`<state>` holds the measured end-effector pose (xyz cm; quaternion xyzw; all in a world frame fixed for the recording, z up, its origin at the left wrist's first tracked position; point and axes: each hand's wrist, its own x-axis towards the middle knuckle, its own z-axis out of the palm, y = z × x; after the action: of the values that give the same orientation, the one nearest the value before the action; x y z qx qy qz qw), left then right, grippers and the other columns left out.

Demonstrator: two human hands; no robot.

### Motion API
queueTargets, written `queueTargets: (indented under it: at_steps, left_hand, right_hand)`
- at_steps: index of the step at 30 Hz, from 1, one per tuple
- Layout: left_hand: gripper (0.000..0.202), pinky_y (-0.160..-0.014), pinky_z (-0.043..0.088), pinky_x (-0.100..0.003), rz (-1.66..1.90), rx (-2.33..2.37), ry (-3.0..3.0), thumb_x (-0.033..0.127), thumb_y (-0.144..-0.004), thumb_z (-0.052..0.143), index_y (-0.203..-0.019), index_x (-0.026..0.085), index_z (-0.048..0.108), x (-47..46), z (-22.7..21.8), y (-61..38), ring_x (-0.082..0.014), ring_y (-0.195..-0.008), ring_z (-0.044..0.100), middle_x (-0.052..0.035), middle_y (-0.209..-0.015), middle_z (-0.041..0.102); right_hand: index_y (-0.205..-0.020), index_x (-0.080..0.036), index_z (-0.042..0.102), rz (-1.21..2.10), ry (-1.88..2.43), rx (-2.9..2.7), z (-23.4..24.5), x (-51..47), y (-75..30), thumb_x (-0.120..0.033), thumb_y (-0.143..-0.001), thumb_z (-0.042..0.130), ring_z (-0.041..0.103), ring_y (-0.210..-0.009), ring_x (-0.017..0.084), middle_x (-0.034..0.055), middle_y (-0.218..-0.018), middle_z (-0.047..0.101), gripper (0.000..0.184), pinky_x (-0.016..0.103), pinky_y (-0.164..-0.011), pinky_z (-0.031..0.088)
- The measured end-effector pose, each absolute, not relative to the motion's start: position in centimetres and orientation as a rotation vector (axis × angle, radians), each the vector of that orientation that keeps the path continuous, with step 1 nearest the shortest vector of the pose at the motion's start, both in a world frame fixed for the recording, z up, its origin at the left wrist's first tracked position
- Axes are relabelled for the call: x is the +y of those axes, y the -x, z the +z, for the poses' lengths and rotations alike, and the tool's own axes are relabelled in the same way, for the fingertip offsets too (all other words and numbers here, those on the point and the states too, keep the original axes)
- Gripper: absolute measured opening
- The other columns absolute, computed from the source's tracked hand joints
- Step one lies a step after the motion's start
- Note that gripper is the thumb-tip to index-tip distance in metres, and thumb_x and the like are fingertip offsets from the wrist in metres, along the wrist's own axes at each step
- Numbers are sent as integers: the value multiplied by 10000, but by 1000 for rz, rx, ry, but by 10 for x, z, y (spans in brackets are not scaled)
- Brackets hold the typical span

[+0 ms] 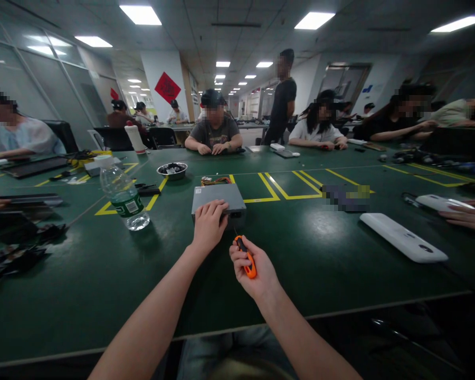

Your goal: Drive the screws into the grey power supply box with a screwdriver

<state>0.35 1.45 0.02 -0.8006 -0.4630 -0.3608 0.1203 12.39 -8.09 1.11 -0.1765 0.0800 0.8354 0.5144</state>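
A grey metal computer power supply (216,196) lies on the green table in front of me, its bundle of coloured wires (217,180) coming out at the far side. My left hand (210,224) rests on its near left part, fingers closed over the top edge. An orange and black screwdriver (248,263) is gripped in my right hand (255,266), just in front of the box. The thin shaft points up at the near face, by the power socket (236,215). Whether the tip touches a screw is too small to tell.
A plastic water bottle (130,206) stands left of the box, with a metal bowl of small dark parts (172,170) behind it. To the right lie a white oblong device (404,237) and a blurred item (346,198). Several people sit around the table; yellow tape marks its surface.
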Motion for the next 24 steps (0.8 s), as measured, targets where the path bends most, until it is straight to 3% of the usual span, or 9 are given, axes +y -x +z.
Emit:
queueTargets:
  at_steps: [24]
  left_hand:
    - [271, -924, 323, -390, -1056, -1350, 2342, 215, -816, 486, -1083, 239, 524, 18, -3, -2, -216, -1112, 478, -36, -1185, 570]
  right_hand:
    - [-825, -115, 445, 1917, 491, 152, 8, -86, -153, -231, -894, 395, 382, -387, -2, -31, -657, 404, 144, 75, -281, 305]
